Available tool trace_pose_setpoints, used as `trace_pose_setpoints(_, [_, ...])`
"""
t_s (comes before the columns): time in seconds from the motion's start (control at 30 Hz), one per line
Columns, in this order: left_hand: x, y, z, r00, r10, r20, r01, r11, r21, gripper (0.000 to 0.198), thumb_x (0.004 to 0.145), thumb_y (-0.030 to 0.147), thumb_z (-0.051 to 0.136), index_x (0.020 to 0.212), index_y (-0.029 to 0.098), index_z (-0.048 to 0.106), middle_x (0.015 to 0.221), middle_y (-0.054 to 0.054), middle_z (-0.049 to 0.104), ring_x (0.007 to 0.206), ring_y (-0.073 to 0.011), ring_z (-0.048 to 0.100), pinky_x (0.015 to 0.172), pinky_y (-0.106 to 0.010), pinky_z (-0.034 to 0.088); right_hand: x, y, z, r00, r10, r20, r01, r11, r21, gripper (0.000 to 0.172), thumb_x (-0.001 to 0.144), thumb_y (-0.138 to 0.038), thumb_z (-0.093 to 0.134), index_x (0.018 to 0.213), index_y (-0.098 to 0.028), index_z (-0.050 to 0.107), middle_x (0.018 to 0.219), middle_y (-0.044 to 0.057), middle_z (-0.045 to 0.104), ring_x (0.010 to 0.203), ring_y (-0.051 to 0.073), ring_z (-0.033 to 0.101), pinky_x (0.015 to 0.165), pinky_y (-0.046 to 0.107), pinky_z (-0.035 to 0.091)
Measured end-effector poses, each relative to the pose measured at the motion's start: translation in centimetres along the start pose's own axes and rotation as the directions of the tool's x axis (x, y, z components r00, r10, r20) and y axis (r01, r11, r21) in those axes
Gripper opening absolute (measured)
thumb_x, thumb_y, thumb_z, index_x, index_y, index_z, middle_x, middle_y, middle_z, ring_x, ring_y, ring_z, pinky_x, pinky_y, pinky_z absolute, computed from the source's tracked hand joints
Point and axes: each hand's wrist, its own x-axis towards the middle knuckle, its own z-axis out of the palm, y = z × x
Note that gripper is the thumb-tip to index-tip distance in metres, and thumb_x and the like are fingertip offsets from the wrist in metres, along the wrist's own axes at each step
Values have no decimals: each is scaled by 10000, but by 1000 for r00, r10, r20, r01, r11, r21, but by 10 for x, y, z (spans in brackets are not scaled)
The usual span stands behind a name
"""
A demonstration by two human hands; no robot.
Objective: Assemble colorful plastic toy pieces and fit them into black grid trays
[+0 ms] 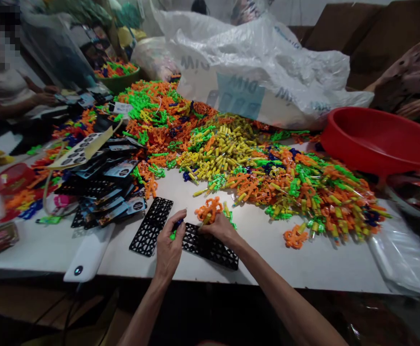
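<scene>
My left hand (169,247) is closed around small plastic pieces; a bit of green (173,235) and dark blue shows between its fingers. My right hand (221,229) grips an orange plastic figure (208,209), with a short yellow piece under it. Below that hand lies a black perforated plastic tray (213,253), slanting along the table's front. A second black perforated tray (151,226) rests left of my left hand. Behind my right hand a green piece (228,214) lies on the table, partly hidden.
A heap of yellow pieces (228,149) and an orange and green pile (314,192) spread behind. To the left are stacked black trays and cards (105,182) and a white power bank (87,254). A red basin (372,144) stands right. Co-workers sit at both sides.
</scene>
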Motion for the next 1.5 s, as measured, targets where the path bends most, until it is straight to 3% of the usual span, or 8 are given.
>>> trace_pose_setpoints(0.3, [-2,-4,0,999,36,29,-36,999,6,243,861,299,484,1048,209,611,1174,-60,624,1137,-194,545,1014,-366,412,31,14,40,981,-187,-60,161,939,-304,64,600,-181,596,642,-174,548,570,-35,527,564,118,464,508,204,371])
trace_pose_setpoints(0.57, [1,-10,3,980,173,104,-186,973,138,361,866,271,478,1219,240,551,1338,-61,504,1242,-189,452,1059,-365,362,18,10,50,969,-242,45,192,630,-752,195,788,-148,473,918,-138,617,859,97,639,764,199,565,680,301,427])
trace_pose_setpoints(0.77, [8,-4,-3,970,233,76,-244,949,200,357,866,286,480,1209,237,565,1335,-68,508,1242,-199,452,1071,-403,341,23,-28,-24,953,-262,152,275,537,-798,331,703,-33,532,980,-164,659,952,64,644,835,172,575,686,243,416])
trace_pose_setpoints(0.97, [16,-2,-4,953,231,196,-266,948,173,355,881,275,437,1210,241,564,1373,-60,470,1253,-191,439,1060,-371,354,13,-22,-89,967,-138,216,237,163,-958,298,781,-46,447,892,-196,680,1003,80,603,873,187,568,603,246,349])
trace_pose_setpoints(1.07, [18,-6,-3,967,210,141,-233,957,171,340,883,288,424,1169,224,596,1329,-67,515,1228,-185,467,1050,-369,369,0,-5,-94,958,-270,95,166,252,-953,263,776,-47,425,847,-170,646,990,81,598,792,167,562,585,244,341])
trace_pose_setpoints(1.2, [14,-5,0,983,156,93,-166,979,120,342,880,316,434,1160,219,605,1340,-67,504,1248,-189,442,1076,-375,329,-13,5,-80,942,-305,-139,117,689,-716,62,667,-113,555,700,-165,563,687,9,552,638,150,511,556,238,349])
trace_pose_setpoints(1.3, [12,-1,1,991,66,116,-71,997,35,347,877,345,447,1165,236,606,1369,-48,476,1278,-197,405,1079,-363,323,-20,4,-50,978,-176,-114,125,927,-354,106,613,-193,616,667,-174,527,584,-42,490,547,124,454,512,229,346])
trace_pose_setpoints(1.5, [12,-3,-3,987,-11,159,36,987,-159,365,885,344,448,1208,232,577,1408,-28,429,1318,-189,343,1108,-350,267,-24,14,27,994,-98,-55,97,995,-16,72,637,-228,593,621,-187,536,568,-30,555,532,136,479,505,244,381])
